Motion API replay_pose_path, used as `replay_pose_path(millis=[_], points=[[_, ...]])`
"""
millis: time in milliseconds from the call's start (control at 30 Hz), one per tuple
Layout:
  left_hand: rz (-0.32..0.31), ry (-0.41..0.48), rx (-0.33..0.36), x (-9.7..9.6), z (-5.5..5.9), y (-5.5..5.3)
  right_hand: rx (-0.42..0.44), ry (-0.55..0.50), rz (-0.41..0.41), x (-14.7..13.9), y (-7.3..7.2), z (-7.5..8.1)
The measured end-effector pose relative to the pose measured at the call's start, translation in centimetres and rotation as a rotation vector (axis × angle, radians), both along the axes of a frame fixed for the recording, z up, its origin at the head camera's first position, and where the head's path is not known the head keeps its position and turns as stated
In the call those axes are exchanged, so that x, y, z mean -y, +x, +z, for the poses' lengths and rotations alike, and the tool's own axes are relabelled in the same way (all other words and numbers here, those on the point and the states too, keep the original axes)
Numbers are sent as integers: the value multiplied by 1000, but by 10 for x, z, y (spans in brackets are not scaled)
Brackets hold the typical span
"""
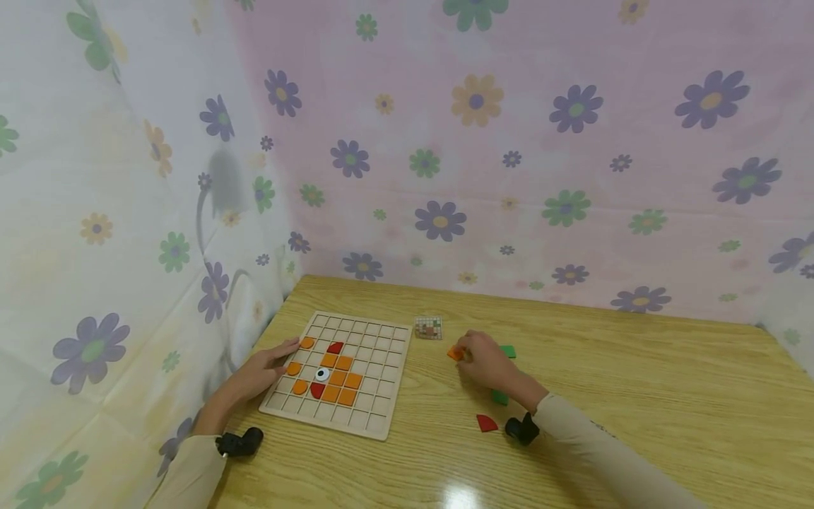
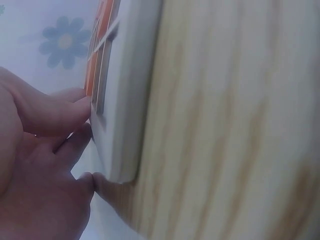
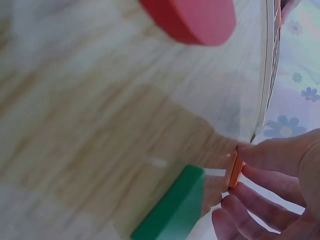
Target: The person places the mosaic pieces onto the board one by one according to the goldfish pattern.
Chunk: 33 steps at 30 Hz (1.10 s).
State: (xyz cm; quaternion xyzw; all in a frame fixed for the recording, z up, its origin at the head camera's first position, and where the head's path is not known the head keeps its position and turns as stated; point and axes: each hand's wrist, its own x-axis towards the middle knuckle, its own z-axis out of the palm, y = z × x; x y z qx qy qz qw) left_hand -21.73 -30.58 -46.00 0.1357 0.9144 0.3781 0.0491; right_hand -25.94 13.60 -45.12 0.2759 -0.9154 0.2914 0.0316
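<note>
A wooden grid board [image 1: 375, 417] lies on the left of the table, with orange squares [image 1: 337, 378], orange discs [image 1: 300, 387], red quarter-circles [image 1: 335, 348] and a white eye disc [image 1: 322, 374] set in its cells. My left hand [image 1: 257, 371] rests at the board's left edge, fingers extended over the rim near the discs. To the right of the board, my right hand [image 1: 480, 359] pinches an orange tile [image 3: 235, 170] between thumb and fingertips, close over the table. Green tiles [image 3: 172, 205] lie beside and partly under that hand.
A loose red quarter-circle [image 1: 486, 423] lies on the table near the right wrist. Behind the board's right corner is a small picture card [image 1: 429, 327] with a grid pattern. Flowered cloth walls [image 1: 509, 177] stand along the table's back and left sides.
</note>
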Motion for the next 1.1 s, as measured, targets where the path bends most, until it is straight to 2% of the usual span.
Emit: replay_pose_path(millis=[267,400,800,1100], points=[[-1,-9,-3,0,1,1,39,-16,-56,5,-1,0],[-7,-10,-11,0,2,2,34,-31,-57,7,-3,-1],[-4,-9,-11,-1,2,1,34,-76,49,15,-1,1],[3,-11,-2,0,1,0,50,-94,76,30,1,3]])
